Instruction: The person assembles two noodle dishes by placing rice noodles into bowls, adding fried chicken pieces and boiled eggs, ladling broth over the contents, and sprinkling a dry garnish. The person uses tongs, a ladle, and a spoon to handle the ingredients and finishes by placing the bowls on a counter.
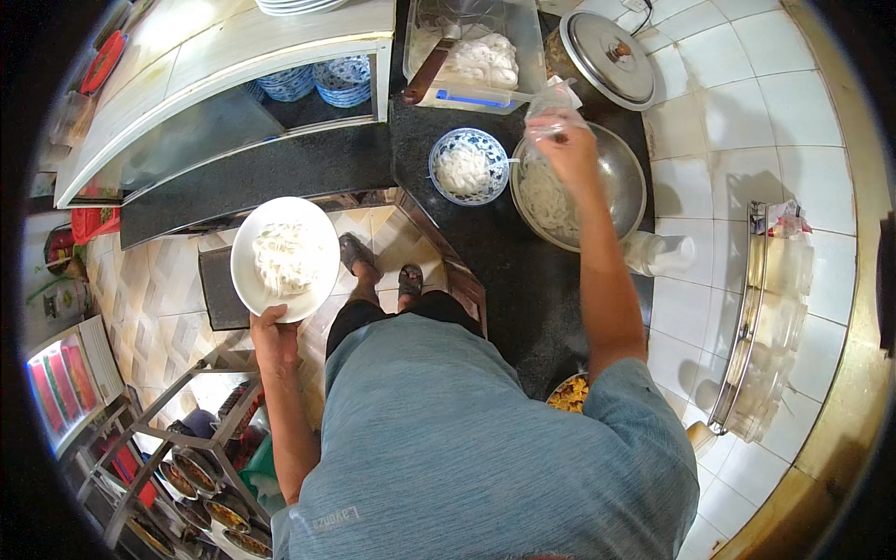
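Observation:
My left hand (272, 329) grips the rim of a white bowl (245, 233), fingers beneath it, held out over the floor. White rice noodles (285, 257) lie inside. Over the counter, my right hand (563, 140) is closed on a thin clear plastic glove (553, 105), which bunches about the fingertips and stands up beyond them. Under this hand is a wide metal bowl (630, 177) with more white noodles (546, 198), partly hidden by the hand and forearm. Left of it stands a blue-and-white patterned bowl (437, 155) full of noodles, with a pale handle at its right rim.
A clear plastic tub (527, 47) of noodles, with a brown-handled knife (431, 70) across it, stands at the back beside a lidded pot (611, 56). Patterned bowls (343, 79) fill a shelf. A wire rack (747, 317) hangs on the right wall; a metal-framed cart (210, 439) is lower left.

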Action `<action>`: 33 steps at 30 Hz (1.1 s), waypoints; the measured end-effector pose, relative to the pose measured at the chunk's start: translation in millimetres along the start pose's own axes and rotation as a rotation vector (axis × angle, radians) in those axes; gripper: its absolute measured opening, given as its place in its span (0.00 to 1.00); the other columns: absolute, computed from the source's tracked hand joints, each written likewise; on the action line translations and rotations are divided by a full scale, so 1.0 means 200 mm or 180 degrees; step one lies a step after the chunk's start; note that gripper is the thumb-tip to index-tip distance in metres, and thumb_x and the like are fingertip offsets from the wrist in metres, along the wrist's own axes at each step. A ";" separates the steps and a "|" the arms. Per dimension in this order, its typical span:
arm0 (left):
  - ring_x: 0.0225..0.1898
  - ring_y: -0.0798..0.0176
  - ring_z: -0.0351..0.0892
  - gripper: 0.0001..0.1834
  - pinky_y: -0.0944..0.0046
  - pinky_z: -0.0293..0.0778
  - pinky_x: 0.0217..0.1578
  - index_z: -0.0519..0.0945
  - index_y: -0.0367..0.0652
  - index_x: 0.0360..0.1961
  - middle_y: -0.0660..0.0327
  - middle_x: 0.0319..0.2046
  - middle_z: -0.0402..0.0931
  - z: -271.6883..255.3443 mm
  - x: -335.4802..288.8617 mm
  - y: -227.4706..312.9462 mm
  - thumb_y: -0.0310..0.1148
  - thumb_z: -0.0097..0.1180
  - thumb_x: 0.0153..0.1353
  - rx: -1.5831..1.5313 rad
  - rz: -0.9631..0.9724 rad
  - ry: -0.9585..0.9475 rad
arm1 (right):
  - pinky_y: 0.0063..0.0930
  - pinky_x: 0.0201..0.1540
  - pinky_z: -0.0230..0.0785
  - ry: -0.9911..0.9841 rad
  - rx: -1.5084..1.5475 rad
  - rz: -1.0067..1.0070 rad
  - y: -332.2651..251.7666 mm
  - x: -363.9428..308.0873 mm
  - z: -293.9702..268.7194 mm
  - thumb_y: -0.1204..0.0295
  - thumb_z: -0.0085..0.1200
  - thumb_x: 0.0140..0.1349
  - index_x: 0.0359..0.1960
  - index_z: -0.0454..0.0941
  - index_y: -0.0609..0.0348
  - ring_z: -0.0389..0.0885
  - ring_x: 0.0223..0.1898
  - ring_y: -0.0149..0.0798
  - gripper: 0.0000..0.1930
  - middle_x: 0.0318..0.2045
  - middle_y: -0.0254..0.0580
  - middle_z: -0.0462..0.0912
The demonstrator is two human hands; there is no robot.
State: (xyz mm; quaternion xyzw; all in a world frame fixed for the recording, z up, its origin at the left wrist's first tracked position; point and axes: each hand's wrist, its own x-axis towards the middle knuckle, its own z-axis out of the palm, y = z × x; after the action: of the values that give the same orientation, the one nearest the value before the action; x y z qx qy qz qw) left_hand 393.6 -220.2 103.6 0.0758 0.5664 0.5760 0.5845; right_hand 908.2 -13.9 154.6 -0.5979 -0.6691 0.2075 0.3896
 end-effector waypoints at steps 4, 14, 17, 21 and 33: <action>0.59 0.45 0.79 0.38 0.46 0.82 0.55 0.62 0.36 0.69 0.46 0.63 0.71 0.01 -0.01 0.02 0.16 0.49 0.53 0.0002 -0.0022 -0.0112 | 0.45 0.55 0.74 -0.0632 -0.2192 -0.0421 0.12 -0.03 0.26 0.72 0.63 0.53 0.39 0.89 0.59 0.83 0.49 0.50 0.12 0.47 0.49 0.84; 0.59 0.45 0.80 0.39 0.46 0.84 0.54 0.62 0.38 0.70 0.46 0.62 0.72 -0.09 -0.05 0.03 0.17 0.50 0.52 -0.0014 -0.0037 0.0195 | 0.49 0.47 0.76 -0.1119 -0.2730 -0.0070 0.58 -0.05 0.49 0.68 0.56 0.54 0.35 0.87 0.62 0.84 0.43 0.55 0.12 0.41 0.53 0.86; 0.59 0.45 0.79 0.39 0.45 0.84 0.54 0.61 0.38 0.70 0.45 0.62 0.71 -0.15 -0.05 0.02 0.16 0.50 0.52 -0.0126 -0.0037 0.0235 | 0.48 0.45 0.75 -0.1298 -0.2369 -0.0194 0.45 0.04 0.35 0.66 0.58 0.52 0.31 0.86 0.62 0.84 0.40 0.56 0.12 0.36 0.55 0.85; 0.60 0.44 0.79 0.40 0.42 0.84 0.54 0.60 0.37 0.71 0.44 0.63 0.71 -0.21 -0.04 0.02 0.16 0.49 0.53 -0.0246 0.0001 0.0395 | 0.43 0.43 0.74 -0.1066 -0.1473 -0.0490 0.17 0.10 0.13 0.65 0.62 0.53 0.31 0.86 0.62 0.83 0.37 0.53 0.12 0.33 0.51 0.84; 0.62 0.43 0.78 0.40 0.41 0.82 0.57 0.59 0.37 0.71 0.44 0.64 0.71 -0.23 0.00 0.05 0.15 0.49 0.54 -0.0263 -0.0010 0.0081 | 0.36 0.45 0.72 -0.0252 -0.0197 0.0015 -0.27 0.02 0.18 0.70 0.59 0.51 0.34 0.86 0.67 0.83 0.40 0.49 0.13 0.36 0.52 0.84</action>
State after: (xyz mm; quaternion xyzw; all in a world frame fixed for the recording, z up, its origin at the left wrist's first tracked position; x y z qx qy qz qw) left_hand 352.7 -242.6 94.1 0.0434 0.5496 0.5989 0.5808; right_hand 846.9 -13.4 174.4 -0.6026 -0.6887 0.2111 0.3435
